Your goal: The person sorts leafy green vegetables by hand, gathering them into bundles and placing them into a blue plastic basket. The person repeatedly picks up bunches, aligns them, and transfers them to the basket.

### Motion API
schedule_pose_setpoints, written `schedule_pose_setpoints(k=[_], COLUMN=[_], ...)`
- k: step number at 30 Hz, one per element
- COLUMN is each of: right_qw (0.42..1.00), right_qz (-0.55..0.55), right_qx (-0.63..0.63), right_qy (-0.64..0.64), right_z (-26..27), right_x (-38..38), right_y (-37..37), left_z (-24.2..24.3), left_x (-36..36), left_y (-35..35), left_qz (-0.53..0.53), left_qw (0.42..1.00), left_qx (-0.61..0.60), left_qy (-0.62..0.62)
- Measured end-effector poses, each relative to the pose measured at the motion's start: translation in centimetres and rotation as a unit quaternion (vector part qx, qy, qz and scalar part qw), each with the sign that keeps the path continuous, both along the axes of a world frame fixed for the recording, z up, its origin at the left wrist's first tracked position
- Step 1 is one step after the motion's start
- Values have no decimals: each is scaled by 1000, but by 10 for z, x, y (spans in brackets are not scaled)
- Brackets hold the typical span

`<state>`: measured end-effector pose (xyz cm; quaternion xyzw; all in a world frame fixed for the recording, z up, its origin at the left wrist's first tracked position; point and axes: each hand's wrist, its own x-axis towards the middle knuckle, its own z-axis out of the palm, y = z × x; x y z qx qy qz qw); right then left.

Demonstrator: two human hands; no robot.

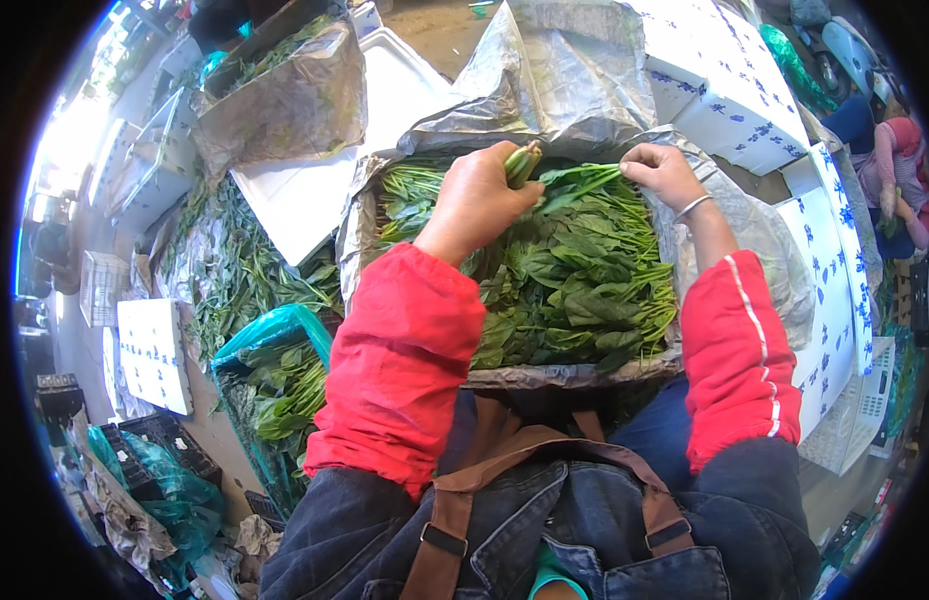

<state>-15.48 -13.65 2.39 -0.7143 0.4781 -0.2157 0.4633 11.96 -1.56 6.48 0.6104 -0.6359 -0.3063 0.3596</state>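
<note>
My left hand (487, 196) is closed around a bunch of leafy greens (526, 161), its cut stem ends poking up above the fist. To the right, my right hand (661, 174) pinches the stem end of a leafy green sprig (582, 184) between thumb and fingers. The sprig's leaves reach left, close to my left hand. Below both hands stands a crate (569, 377) lined with brownish paper. Rows of leafy greens (584, 277) fill it, stems toward the sides and leaves toward the middle. My left fist hides part of them.
White foam boxes (742, 112) with blue print stand at right. A white foam lid (299, 202) lies left of the crate, near loose greens (239, 262). A teal-bag-lined crate of greens (284, 390) is at lower left. Another person (896, 172) sits at far right.
</note>
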Motion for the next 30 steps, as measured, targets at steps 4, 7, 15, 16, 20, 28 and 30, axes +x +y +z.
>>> schedule_pose_setpoints(k=[4,7,15,16,20,28,30], right_qw=[992,993,995,997,994,957,992], right_qz=[68,95,60,53,15,255,63], right_qx=[39,26,-22,-10,96,47,-5], right_qy=[-103,-65,-78,-57,-48,127,108], right_z=[55,89,99,99,77,17,-6], right_x=[5,10,-11,-14,-26,-47,-76], right_y=[42,81,139,144,161,178,134], left_z=[7,10,15,21,20,21,27], left_x=[-22,-44,-80,-81,-83,-55,-48], left_y=[2,10,31,34,42,18,12], left_qz=[-41,-103,-209,-220,-254,-130,-75], left_qw=[995,980,969,972,961,936,894], left_qx=[-17,16,-4,-22,-89,22,44], left_qy=[84,167,131,75,-64,327,439])
